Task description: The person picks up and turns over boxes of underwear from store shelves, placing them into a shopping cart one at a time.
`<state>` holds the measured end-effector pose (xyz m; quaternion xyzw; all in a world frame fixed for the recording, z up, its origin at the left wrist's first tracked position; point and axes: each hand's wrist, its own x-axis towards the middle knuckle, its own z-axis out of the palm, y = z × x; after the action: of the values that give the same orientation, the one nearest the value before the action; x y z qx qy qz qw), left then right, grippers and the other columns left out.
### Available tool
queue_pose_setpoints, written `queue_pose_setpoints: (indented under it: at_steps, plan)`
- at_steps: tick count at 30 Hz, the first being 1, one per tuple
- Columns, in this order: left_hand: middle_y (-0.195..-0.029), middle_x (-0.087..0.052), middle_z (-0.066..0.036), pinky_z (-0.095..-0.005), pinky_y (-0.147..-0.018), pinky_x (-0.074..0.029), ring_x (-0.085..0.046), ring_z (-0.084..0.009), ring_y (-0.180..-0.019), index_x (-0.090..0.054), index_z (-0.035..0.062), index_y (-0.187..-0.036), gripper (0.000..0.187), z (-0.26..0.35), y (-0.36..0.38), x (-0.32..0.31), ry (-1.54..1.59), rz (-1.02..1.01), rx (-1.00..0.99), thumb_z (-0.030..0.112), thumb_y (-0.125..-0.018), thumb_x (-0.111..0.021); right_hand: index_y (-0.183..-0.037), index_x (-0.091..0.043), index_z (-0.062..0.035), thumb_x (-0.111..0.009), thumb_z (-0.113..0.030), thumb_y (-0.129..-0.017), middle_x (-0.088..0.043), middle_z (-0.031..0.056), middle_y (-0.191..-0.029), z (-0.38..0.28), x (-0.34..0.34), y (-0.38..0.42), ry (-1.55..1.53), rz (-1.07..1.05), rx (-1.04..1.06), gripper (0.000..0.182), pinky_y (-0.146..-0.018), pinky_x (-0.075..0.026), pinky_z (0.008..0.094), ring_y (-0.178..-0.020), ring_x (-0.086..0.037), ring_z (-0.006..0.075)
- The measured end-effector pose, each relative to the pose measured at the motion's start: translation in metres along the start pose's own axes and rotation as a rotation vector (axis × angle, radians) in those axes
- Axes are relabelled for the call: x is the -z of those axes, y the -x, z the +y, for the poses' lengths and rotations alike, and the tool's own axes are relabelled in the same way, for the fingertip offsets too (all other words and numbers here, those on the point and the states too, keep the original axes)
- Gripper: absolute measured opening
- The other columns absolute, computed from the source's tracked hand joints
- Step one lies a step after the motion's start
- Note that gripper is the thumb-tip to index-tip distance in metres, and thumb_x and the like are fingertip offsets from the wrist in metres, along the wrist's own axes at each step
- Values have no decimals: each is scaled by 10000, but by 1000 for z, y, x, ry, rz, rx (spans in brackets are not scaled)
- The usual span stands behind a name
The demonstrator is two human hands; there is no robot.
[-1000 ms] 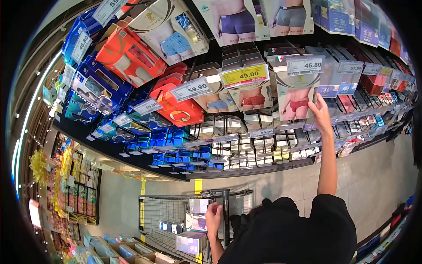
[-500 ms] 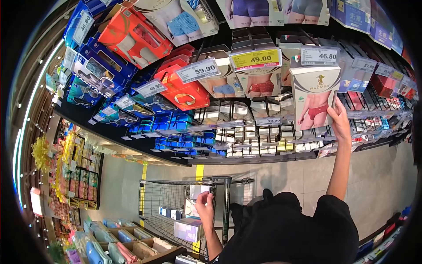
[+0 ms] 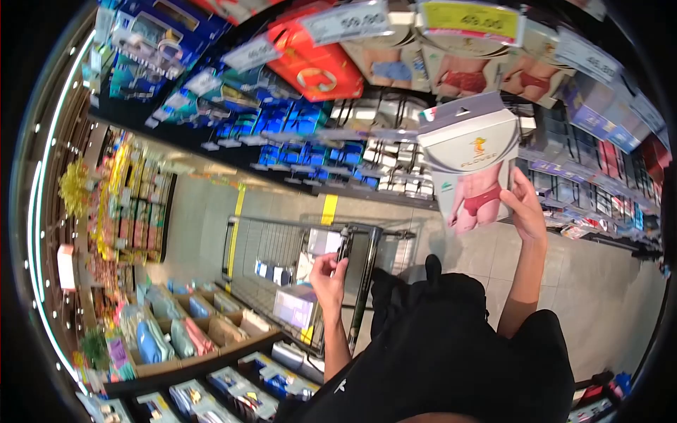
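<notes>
My right hand (image 3: 527, 211) grips the lower right edge of an underwear box (image 3: 471, 166), thumb across its front. The box is white and grey, with a hang tab on top and a picture of dark red briefs. It is in front of the shelf, apart from the hooks. My left hand (image 3: 328, 278) hovers by the handle end of the shopping cart (image 3: 371, 257), its fingers curled towards the thumb and nothing visible in them. Inside the cart lie a purple-and-white box (image 3: 296, 304) and a few other packages.
Boxed underwear hangs on the rack ahead, including a red box (image 3: 317, 60), below price tags (image 3: 469, 21). At lower left stands a divided bin (image 3: 211, 359) of folded goods. A stocked display (image 3: 144, 201) is farther left. Grey tiled floor (image 3: 564, 275) lies to the right.
The underwear box has come down and left, away from the price tags, in my right hand. The view has tilted down. My left hand stays by the cart, fingers still curled.
</notes>
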<state>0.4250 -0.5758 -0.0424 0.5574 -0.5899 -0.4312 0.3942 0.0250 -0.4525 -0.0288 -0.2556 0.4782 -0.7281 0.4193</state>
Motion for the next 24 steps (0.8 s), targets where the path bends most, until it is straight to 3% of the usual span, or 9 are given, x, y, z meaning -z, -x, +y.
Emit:
queue_pose_setpoints:
  at_steps: [5,9,11,14,17,18,19,22,24]
  plan:
    - [-690,-462,62,-180,-569,-356,-438,-25,-628,-645,9,-946,198,3,1,6,78,52,-1,-39,-776,-735,-1371,-389,53,-674,-9,-833,-464,94,-1376,20,-75,-20,-31,-290,-125,612,-1057,-336,292,-1261,-446,156]
    - [-698,-458,63,-170,-584,-361,-429,-14,-643,-651,17,-932,176,19,8,24,140,144,120,-77,-787,-686,-1320,-452,23,-655,-65,-872,-551,67,-1273,45,-133,-22,-99,-487,-277,499,-1006,-373,286,-1164,-514,130]
    - [-730,-528,29,-187,-636,-406,-499,-43,-683,-639,11,-950,122,16,13,38,141,191,135,-30,-836,-636,-1315,-459,17,-656,-60,-870,-569,60,-1243,66,-157,-19,-130,-556,-410,493,-989,-384,279,-1125,-530,119]
    - [-851,-611,-49,-271,-707,-495,-600,-133,-756,-611,-1,-977,115,13,21,58,452,217,179,36,-875,-574,-1258,-500,-9,-651,-62,-878,-587,48,-1186,91,-192,-8,-165,-645,-481,413,-959,-403,280,-1090,-540,111]
    - [-954,-626,-105,-339,-796,-486,-608,-190,-861,-574,-6,-1063,277,14,29,70,660,202,158,240,-947,-526,-1221,-511,-18,-648,-74,-887,-594,48,-1166,107,-213,3,-239,-683,-638,365,-945,-411,275,-1080,-542,107]
    - [-1010,-630,-117,-355,-840,-464,-594,-196,-921,-568,1,-1105,438,13,32,73,637,211,157,403,-989,-438,-1216,-506,-21,-640,-84,-899,-602,60,-1161,118,-219,7,-208,-695,-623,350,-924,-427,266,-1066,-552,104]
    - [-1010,-630,-117,-355,-840,-464,-594,-196,-921,-568,1,-1105,438,14,34,76,638,237,156,403,-989,-438,-1216,-506,-21,-640,-84,-899,-602,60,-1161,125,-222,11,-205,-717,-636,350,-924,-427,266,-1066,-552,104]
    - [-1029,-639,-129,-343,-867,-445,-600,-197,-923,-555,-50,-1136,649,19,37,82,703,218,193,512,-1019,-254,-1229,-496,-28,-626,-86,-910,-612,72,-1157,135,-235,22,-253,-695,-726,350,-891,-452,261,-1038,-576,103]
    - [-1025,-640,-127,-332,-848,-451,-600,-188,-913,-553,-49,-1144,606,17,37,83,679,257,181,480,-1023,-283,-1233,-493,-29,-624,-85,-912,-612,70,-1155,137,-239,25,-263,-709,-751,351,-891,-453,261,-1041,-575,103]
